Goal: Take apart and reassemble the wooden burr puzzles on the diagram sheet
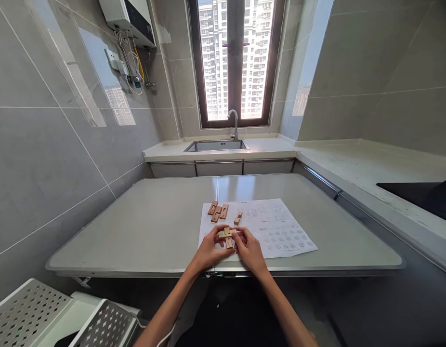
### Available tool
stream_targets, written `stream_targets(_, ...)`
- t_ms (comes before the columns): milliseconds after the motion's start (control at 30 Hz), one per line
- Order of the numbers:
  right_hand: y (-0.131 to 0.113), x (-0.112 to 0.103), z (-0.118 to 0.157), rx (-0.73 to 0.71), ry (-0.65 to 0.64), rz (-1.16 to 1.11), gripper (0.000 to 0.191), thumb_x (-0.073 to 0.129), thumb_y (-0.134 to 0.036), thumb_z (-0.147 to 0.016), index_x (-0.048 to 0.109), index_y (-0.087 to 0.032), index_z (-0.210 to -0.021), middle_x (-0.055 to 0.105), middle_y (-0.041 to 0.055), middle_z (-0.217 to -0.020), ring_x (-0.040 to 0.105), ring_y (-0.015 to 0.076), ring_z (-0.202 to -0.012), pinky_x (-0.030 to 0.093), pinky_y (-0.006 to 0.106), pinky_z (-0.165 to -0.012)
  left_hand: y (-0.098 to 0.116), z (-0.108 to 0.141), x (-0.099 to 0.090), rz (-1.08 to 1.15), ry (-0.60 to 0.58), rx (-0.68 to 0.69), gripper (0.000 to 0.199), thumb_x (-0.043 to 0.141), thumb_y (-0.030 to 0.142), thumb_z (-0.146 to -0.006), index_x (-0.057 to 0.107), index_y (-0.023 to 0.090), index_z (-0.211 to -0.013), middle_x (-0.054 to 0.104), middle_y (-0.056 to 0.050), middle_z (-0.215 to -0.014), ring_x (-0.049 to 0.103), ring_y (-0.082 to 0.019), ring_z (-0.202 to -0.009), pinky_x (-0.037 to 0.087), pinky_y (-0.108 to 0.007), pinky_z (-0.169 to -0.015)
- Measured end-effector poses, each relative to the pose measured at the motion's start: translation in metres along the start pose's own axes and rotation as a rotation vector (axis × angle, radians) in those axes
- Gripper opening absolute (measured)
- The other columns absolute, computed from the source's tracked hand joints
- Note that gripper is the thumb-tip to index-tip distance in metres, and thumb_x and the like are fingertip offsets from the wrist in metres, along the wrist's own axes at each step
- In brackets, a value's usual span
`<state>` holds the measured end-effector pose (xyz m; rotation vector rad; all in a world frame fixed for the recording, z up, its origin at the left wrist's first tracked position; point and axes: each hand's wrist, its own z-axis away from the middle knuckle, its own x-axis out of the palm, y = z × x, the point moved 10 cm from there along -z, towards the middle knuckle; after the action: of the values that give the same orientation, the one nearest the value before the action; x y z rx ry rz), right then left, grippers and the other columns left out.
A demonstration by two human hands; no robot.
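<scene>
Between my two hands is a small assembly of interlocking wooden puzzle pieces (227,234), held just above the near edge of a printed sheet (281,226). My left hand (209,249) grips it from the left, thumb below and fingers above. From the right, my right hand (249,249) closes its fingers on the same assembly. Some of the pieces are hidden behind my fingers. Beyond my left hand, several loose notched wooden pieces (224,211) lie on the sheet's far left part. A single lighter wooden piece (238,218) lies a little apart, beyond my right hand.
The sheet lies on a pale folding table (143,226) with a seam down its middle. Behind the table are a counter with a sink (216,146) and tap (235,125). White perforated baskets (28,308) stand low at the left. A dark object (418,193) rests on the right counter.
</scene>
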<state>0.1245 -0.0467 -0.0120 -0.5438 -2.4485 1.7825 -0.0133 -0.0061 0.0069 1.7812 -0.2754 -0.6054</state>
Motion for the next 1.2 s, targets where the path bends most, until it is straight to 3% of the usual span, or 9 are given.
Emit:
stream_targets(133,0.008,-0.009,-0.006,-0.007,0.064,0.097,0.042,0.050,-0.052,-0.103,0.059,-0.017,-0.125,0.074,0.0108,-0.106,0.070,0.0193,-0.064,0.059,0.034,-0.063,-0.013,-0.003,-0.010,0.066,0.070,-0.025,0.069,0.093,0.032,-0.072,0.057,0.021,-0.130,0.069,-0.015,-0.136,0.072,-0.026,-0.110,0.057,-0.039,-0.094)
stream_targets(233,0.013,-0.020,-0.018,-0.019,0.108,0.223,0.034,0.056,-0.043,-0.098,0.062,-0.018,-0.120,0.069,0.0128,-0.113,0.070,0.0217,-0.075,0.059,0.038,-0.074,-0.017,-0.003,-0.014,0.096,0.095,-0.037,0.070,0.094,0.036,-0.072,0.058,0.021,-0.130,0.070,-0.016,-0.134,0.072,-0.026,-0.110,0.058,-0.042,-0.096)
stream_targets(333,0.019,-0.024,-0.035,-0.003,0.117,0.349,0.031,0.060,-0.038,-0.095,0.063,-0.020,-0.119,0.065,0.0117,-0.117,0.068,0.0213,-0.076,0.055,0.037,-0.073,-0.018,-0.002,-0.015,0.119,0.105,-0.044,0.071,0.095,0.037,-0.072,0.058,0.021,-0.129,0.070,-0.015,-0.133,0.072,-0.027,-0.112,0.058,-0.043,-0.099)
stream_targets(567,0.030,-0.012,-0.072,0.082,0.103,0.469,0.024,0.076,-0.041,-0.088,0.063,-0.021,-0.091,0.070,0.0088,-0.099,0.069,0.0252,-0.088,0.046,0.031,-0.072,-0.022,-0.003,-0.015,0.133,0.117,-0.064,0.073,0.097,0.038,-0.068,0.059,0.021,-0.128,0.071,-0.013,-0.128,0.074,-0.026,-0.106,0.060,-0.042,-0.095)
stream_targets(733,0.027,-0.016,-0.064,0.091,0.070,0.323,0.033,0.071,-0.053,-0.090,0.062,-0.022,-0.081,0.070,0.0078,-0.086,0.069,0.0252,-0.081,0.046,0.032,-0.068,-0.022,-0.001,-0.017,0.134,0.129,-0.065,0.072,0.096,0.039,-0.069,0.058,0.021,-0.128,0.071,-0.014,-0.129,0.074,-0.025,-0.103,0.060,-0.042,-0.094)
stream_targets(833,0.024,-0.021,-0.046,0.098,-0.006,0.147,0.047,0.060,-0.069,-0.093,0.066,-0.022,-0.092,0.071,0.0061,-0.077,0.067,0.0231,-0.066,0.048,0.032,-0.060,-0.020,0.001,-0.018,0.143,0.141,-0.066,0.071,0.096,0.038,-0.069,0.059,0.020,-0.127,0.074,-0.014,-0.125,0.074,-0.027,-0.106,0.059,-0.044,-0.096)
stream_targets(967,0.018,-0.019,-0.021,0.126,-0.125,-0.105,0.063,0.058,-0.078,-0.090,0.066,-0.018,-0.110,0.078,0.0110,-0.088,0.070,0.0220,-0.063,0.049,0.030,-0.048,-0.019,0.001,-0.019,0.172,0.148,-0.068,0.070,0.096,0.040,-0.070,0.060,0.020,-0.126,0.076,-0.013,-0.121,0.074,-0.029,-0.110,0.059,-0.047,-0.100)
stream_targets(1067,0.013,-0.012,-0.010,0.134,-0.177,-0.233,0.063,0.067,-0.075,-0.087,0.065,-0.018,-0.113,0.079,0.0144,-0.097,0.074,0.0249,-0.074,0.055,0.032,-0.052,-0.019,0.000,-0.019,0.197,0.152,-0.068,0.069,0.095,0.042,-0.071,0.060,0.020,-0.126,0.076,-0.013,-0.121,0.073,-0.030,-0.113,0.057,-0.048,-0.104)
stream_targets(1200,0.008,0.002,-0.002,0.123,-0.224,-0.329,0.055,0.076,-0.068,-0.084,0.067,-0.019,-0.109,0.079,0.0134,-0.102,0.077,0.0272,-0.086,0.063,0.039,-0.074,-0.019,0.000,-0.017,0.221,0.136,-0.054,0.068,0.094,0.044,-0.073,0.060,0.021,-0.127,0.075,-0.012,-0.125,0.073,-0.030,-0.116,0.056,-0.048,-0.107)
